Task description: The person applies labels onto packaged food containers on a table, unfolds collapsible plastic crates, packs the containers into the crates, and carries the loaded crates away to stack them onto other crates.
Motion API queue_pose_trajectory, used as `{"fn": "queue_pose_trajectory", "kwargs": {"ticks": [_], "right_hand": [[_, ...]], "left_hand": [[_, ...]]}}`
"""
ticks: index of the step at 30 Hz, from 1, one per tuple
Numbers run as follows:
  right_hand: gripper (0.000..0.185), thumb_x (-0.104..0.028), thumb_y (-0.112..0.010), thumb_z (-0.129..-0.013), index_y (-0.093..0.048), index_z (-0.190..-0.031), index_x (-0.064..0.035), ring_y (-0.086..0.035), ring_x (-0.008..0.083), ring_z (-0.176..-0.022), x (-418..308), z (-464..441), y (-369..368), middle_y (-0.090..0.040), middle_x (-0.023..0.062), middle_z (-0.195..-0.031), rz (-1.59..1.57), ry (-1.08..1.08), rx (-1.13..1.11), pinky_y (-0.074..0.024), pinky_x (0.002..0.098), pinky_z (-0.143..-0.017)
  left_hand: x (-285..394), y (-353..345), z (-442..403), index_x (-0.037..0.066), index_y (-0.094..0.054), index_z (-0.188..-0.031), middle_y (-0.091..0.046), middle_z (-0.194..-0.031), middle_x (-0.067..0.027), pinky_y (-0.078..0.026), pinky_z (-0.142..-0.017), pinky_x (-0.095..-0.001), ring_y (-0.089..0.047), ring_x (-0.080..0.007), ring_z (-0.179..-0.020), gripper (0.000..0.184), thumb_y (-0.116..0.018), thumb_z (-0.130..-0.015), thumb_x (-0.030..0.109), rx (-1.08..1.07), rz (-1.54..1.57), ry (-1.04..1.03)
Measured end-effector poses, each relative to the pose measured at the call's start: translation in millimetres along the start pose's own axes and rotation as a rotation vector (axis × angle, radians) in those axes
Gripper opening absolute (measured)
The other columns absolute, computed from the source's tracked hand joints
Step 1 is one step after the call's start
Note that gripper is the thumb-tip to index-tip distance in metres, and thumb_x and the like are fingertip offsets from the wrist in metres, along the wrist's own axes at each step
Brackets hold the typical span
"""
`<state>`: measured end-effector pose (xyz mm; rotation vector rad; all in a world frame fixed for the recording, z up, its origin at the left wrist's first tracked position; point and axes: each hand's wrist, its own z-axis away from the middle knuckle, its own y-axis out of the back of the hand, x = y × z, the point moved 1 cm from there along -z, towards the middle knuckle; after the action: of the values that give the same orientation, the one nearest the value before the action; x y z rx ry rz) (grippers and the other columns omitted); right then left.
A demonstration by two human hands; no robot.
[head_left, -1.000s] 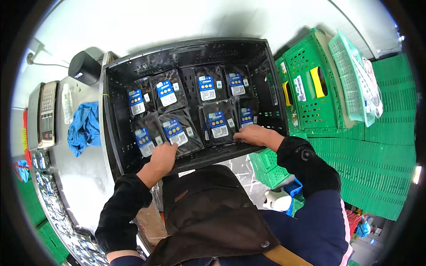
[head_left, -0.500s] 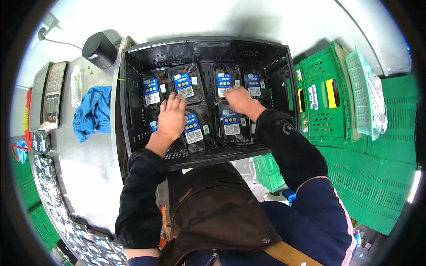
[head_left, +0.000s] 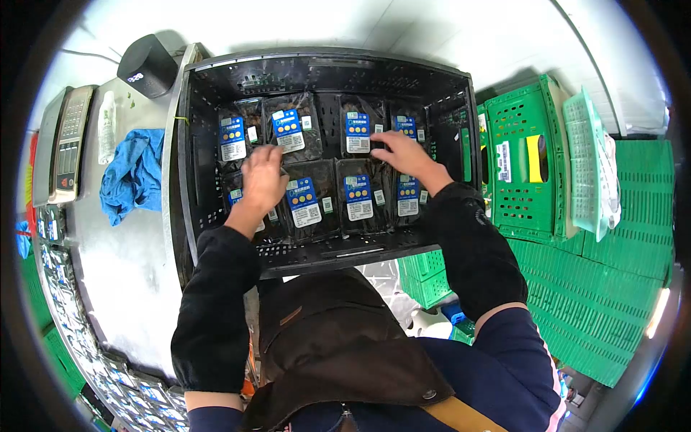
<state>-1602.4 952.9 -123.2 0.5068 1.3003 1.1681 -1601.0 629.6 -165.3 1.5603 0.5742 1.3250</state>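
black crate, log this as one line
left hand: open, over labelled packs | right hand: open, over labelled packs | black crate: holds labelled packs | blue cloth: on table

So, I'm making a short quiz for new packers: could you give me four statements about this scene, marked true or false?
1. The bare left hand and bare right hand are both over the black plastic crate. True.
2. The crumpled blue fabric cloth lies inside that crate. False: it lies on the grey metal table.
3. A green plastic crate with a yellow-edged slot is right of the black one. True.
4. The flat rectangular black packs carry plain red labels. False: their labels are blue and white.
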Motion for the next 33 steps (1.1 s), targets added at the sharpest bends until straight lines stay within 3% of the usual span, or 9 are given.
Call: {"fn": "queue_pose_trajectory", "kwargs": {"ticks": [2,3,4,8,11,14,16,26,33], "right_hand": [[0.039,-0.034,-0.057,-0.09,-0.06,-0.115,-0.0034,-0.057,0.0391,-0.102,25.5,16.3,-7.8,-0.062,0.0202,-0.11,0.097,-0.007,0.057,-0.0455,0.0457,-0.087],[0.041,-0.037,-0.055,-0.091,-0.06,-0.113,-0.0032,-0.058,0.04,-0.1,38.5,23.3,-19.9,-0.063,0.0209,-0.107,0.126,-0.06,-0.093,-0.0457,0.0461,-0.085],[0.042,-0.04,-0.052,-0.092,-0.061,-0.11,-0.003,-0.058,0.0409,-0.097,44.8,26.4,-24.3,-0.064,0.0216,-0.103,0.159,-0.1,-0.24,-0.0459,0.0466,-0.084],[0.04,-0.039,-0.054,-0.09,-0.065,-0.1,-0.0013,-0.059,0.0399,-0.094,24.5,0.4,0.8,-0.064,0.0217,-0.096,0.116,-0.021,-0.169,-0.0463,0.0461,-0.08],[0.026,-0.022,-0.06,-0.089,-0.063,-0.103,-0.0007,-0.061,0.0371,-0.091,-22.0,-35.2,12.7,-0.064,0.0192,-0.093,0.051,0.116,0.09,-0.0484,0.0425,-0.077],[0.023,-0.009,-0.06,-0.089,-0.06,-0.111,-0.0012,-0.065,0.0203,-0.082,-105.3,-68.6,9.4,-0.067,0.0126,-0.094,-0.335,0.232,0.195,-0.0506,0.0313,-0.073],[0.025,-0.005,-0.06,-0.088,-0.059,-0.113,-0.0016,-0.065,0.0187,-0.079,-190.6,-77.4,12.2,-0.067,0.012,-0.093,-0.453,0.323,0.16,-0.0504,0.0288,-0.073],[0.026,-0.01,-0.065,-0.084,-0.058,-0.109,-0.0081,-0.063,0.0304,-0.086,-518.9,-143.3,-99.3,-0.063,0.01,-0.097,-0.185,1.046,-0.186,-0.0509,0.0368,-0.072],[0.033,-0.01,-0.064,-0.083,-0.054,-0.114,-0.0096,-0.058,0.0284,-0.101,-716.0,-232.5,-213.9,-0.057,0.0075,-0.112,-0.016,1.27,-0.102,-0.048,0.0389,-0.082]], "left_hand": [[-4.3,11.0,13.0,0.008,-0.048,-0.13,-0.05,-0.13,-0.0151,-0.031,-0.1,-0.056,-0.04,-0.0308,-0.127,0.064,-0.073,-0.075,0.029,0.036,-0.264,0.091],[-16.2,2.3,10.3,0.01,-0.05,-0.129,-0.051,-0.129,-0.0137,-0.029,-0.1,-0.0587,-0.043,-0.0305,-0.125,0.064,-0.07,-0.077,0.041,-0.201,-0.166,0.249],[-14.0,4.6,10.2,0.013,-0.052,-0.127,-0.053,-0.127,-0.012,-0.028,-0.101,-0.0582,-0.046,-0.0303,-0.123,0.059,-0.068,-0.078,0.042,-0.27,-0.154,0.24],[-8.1,7.2,9.1,0.014,-0.058,-0.116,-0.057,-0.122,-0.011,-0.037,-0.094,-0.0547,-0.051,-0.0274,-0.118,0.048,-0.067,-0.076,0.037,-0.281,-0.172,0.212],[-4.9,33.5,31.9,0.008,-0.054,-0.124,-0.055,-0.123,-0.0103,-0.038,-0.095,-0.0532,-0.049,-0.0281,-0.119,0.053,-0.066,-0.076,0.028,0.011,-0.188,0.077],[-3.8,116.4,87.2,0.004,-0.056,-0.114,-0.058,-0.11,-0.0129,-0.047,-0.088,-0.0408,-0.058,-0.032,-0.102,0.034,-0.063,-0.082,0.011,0.248,0.311,-0.139],[-23.4,161.8,136.5,0.004,-0.057,-0.113,-0.06,-0.108,-0.0138,-0.05,-0.084,-0.0407,-0.06,-0.0328,-0.097,0.031,-0.063,-0.083,0.009,0.484,0.317,-0.2],[-295.2,230.8,418.5,0.004,-0.06,-0.109,-0.064,-0.104,-0.0155,-0.049,-0.084,-0.0376,-0.061,-0.0328,-0.097,0.029,-0.068,-0.081,0.003,1.109,0.06,0.873],[-410.3,277.9,501.4,0.003,-0.058,-0.108,-0.062,-0.106,-0.0178,-0.05,-0.082,-0.0405,-0.061,-0.0343,-0.096,0.027,-0.064,-0.082,0.004,1.05,0.0,1.014]]}}
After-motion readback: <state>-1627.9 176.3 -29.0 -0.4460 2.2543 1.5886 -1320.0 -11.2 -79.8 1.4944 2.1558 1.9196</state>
